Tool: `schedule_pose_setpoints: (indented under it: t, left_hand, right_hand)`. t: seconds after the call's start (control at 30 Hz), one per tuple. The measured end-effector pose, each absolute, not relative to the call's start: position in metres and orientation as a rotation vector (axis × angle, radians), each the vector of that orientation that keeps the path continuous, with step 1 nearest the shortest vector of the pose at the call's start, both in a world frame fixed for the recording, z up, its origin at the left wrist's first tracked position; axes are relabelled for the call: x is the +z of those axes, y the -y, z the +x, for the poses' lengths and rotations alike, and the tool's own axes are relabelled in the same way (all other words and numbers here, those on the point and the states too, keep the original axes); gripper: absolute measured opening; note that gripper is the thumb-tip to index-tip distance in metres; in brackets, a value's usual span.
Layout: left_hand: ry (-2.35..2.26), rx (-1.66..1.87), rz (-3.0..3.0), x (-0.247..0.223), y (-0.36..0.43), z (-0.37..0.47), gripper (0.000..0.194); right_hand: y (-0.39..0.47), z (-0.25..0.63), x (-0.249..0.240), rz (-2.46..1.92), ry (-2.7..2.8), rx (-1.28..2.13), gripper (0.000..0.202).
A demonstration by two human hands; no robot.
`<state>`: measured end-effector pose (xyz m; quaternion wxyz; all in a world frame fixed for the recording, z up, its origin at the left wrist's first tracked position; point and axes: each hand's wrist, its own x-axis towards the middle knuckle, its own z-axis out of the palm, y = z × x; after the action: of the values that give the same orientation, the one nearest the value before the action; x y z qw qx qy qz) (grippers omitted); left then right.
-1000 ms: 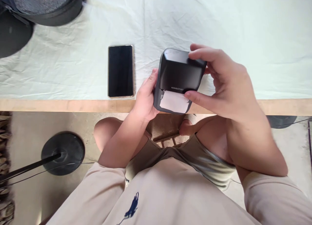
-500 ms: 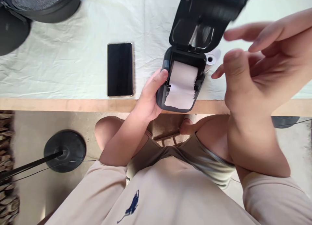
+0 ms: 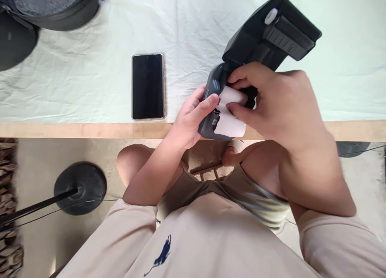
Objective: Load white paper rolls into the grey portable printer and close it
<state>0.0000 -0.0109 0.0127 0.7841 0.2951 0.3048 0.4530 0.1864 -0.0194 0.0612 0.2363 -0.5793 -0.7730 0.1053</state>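
Observation:
My left hand (image 3: 196,113) grips the left side of a black portable receipt printer (image 3: 212,85), its thumb on the near rim. The printer's lid (image 3: 271,33) is raised, tilted to the upper right. A white paper roll (image 3: 230,125) lies in the compartment, its loose end hanging over the front. My right hand (image 3: 277,105) reaches in from the right, with thumb and fingers closed around the roll's upper part. Part of the roll and the printer's right side are hidden behind that hand.
A phone (image 3: 147,86) with a dark screen lies left of the printer on the cloth-covered table (image 3: 90,89). Dark bags (image 3: 54,13) sit at the far left. Below the table's wooden edge (image 3: 90,130), a round black stand base (image 3: 80,187) rests on the floor.
My right hand has moved left and down from beside the printer onto the paper roll. The printer has tilted, its lid leaning further right. My left hand keeps hold of it.

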Motion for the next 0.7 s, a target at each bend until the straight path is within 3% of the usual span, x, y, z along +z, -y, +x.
schedule_pose_setpoints:
  t: [0.17,0.37,0.5,0.7]
  left_hand:
    - [-0.693,1.017,0.532,0.019,0.009,0.004,0.016]
    - [-0.633,1.091,0.404,0.020,0.004,0.002,0.034]
    - [-0.627,1.109,0.369,0.020,0.002,0.002,0.036]
    - [-0.624,1.122,0.427,0.012,0.001,0.001,0.037]
  right_hand:
    - [0.027,0.196,0.080,-1.462,1.823,0.607,0.041]
    - [-0.002,0.242,0.060,-1.280,1.179,0.709,0.017]
    - [-0.018,0.266,0.026,-1.298,1.221,0.635,0.036]
    - [-0.034,0.311,-0.024,-1.564,1.437,0.164,0.037]
